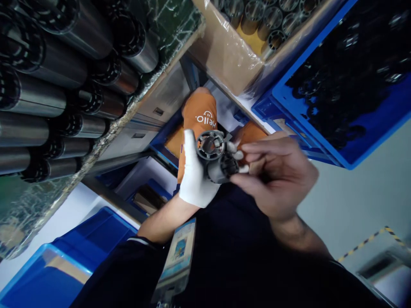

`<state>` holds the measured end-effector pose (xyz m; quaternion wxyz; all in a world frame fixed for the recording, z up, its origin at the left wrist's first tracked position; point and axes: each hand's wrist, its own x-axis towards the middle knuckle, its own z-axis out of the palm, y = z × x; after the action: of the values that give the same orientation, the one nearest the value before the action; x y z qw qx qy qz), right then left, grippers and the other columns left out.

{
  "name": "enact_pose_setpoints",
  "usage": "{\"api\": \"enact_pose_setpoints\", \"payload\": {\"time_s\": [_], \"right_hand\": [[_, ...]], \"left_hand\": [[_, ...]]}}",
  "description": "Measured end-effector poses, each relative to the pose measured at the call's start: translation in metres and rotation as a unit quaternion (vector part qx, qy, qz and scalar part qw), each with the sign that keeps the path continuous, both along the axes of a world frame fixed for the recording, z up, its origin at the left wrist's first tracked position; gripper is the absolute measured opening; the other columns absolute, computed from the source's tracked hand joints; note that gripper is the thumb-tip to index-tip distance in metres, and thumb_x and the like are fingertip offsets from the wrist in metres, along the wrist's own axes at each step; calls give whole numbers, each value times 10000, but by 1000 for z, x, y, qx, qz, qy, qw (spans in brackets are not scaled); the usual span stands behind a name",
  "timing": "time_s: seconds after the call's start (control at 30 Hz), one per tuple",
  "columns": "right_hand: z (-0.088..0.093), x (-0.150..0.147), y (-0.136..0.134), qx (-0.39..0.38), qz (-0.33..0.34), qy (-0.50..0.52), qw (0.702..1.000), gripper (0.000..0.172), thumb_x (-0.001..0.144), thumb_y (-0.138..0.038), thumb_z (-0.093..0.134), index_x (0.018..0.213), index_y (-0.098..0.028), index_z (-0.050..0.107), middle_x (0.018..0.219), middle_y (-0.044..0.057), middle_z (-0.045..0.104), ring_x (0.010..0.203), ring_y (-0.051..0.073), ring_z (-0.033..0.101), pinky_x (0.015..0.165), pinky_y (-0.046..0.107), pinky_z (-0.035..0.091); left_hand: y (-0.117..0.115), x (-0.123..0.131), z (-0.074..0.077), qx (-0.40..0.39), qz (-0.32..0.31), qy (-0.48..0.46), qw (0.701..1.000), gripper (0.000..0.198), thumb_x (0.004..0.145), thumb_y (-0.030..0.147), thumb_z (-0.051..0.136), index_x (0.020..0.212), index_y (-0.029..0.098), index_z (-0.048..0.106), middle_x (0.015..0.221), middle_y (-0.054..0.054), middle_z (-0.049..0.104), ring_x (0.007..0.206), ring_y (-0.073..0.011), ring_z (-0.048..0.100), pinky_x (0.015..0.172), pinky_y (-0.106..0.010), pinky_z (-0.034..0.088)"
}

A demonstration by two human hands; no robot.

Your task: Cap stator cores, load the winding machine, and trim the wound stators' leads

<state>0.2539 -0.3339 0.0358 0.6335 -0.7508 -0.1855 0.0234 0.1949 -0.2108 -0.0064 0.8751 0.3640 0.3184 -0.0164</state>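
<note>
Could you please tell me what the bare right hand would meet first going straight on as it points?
The right hand would probably meet the lower cylinder in the gloved left hand, or that hand's fingertips; depth is unclear and they may already touch.

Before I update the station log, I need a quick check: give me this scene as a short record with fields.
Left hand: white-gloved, holding an upper cylinder and a lower cylinder, slotted ends showing
Right hand: bare, at the lower cylinder; grip blurred
Left side: rows of dark-ended cylinders on a plastic-wrapped surface
Upper right: cardboard box of tubes; blue bin of dark parts
</note>
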Motion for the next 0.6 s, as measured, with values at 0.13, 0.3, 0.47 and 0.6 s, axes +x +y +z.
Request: {"api": "enact_pose_setpoints", "payload": {"time_s": [0.13, 0.3, 0.47, 0.6], "right_hand": [[-3, 5, 13, 54, -99, 12, 994, 188, 1135, -498, 712, 1045, -361, 804, 876, 8, 704, 618, 217, 632, 586, 429, 616], [-15, 3, 14, 20, -24, 25, 999, 193, 1200, -348, 555, 1123, -341, 732, 1022, 30, 773, 869, 222, 776, 807, 407, 705], [-23, 5, -14, -51, 76, -117, 989, 457, 1058, -503, 804, 1483, -341, 753, 1320, 94, 773, 1217, 355, 780, 1050, 556, 692], [-14, 12, -32, -111, 103, -231, 961, 599, 929, -359, 952, 1501, -299, 784, 1223, 82, 846, 1030, 312, 823, 910, 482, 722]], "left_hand": [[-19, -19, -16, -31, -34, -38, 998, 628, 1016, 799, 690, 1381, 292, 623, 1178, -76, 806, 1092, -326, 838, 901, -492, 736], [-22, -24, -11, 78, -34, -68, 994, 718, 819, 568, 1000, 1381, 275, 661, 1270, -56, 762, 1212, -300, 771, 1117, -473, 651], [-4, -25, -4, 44, -18, -43, 998, 716, 880, 588, 949, 1478, 326, 654, 1296, -75, 786, 1150, -333, 807, 1052, -543, 691], [2, -25, 1, 60, -6, -34, 998, 802, 772, 555, 1043, 1442, 302, 684, 1420, -72, 778, 1465, -385, 706, 1321, -579, 551]]}}
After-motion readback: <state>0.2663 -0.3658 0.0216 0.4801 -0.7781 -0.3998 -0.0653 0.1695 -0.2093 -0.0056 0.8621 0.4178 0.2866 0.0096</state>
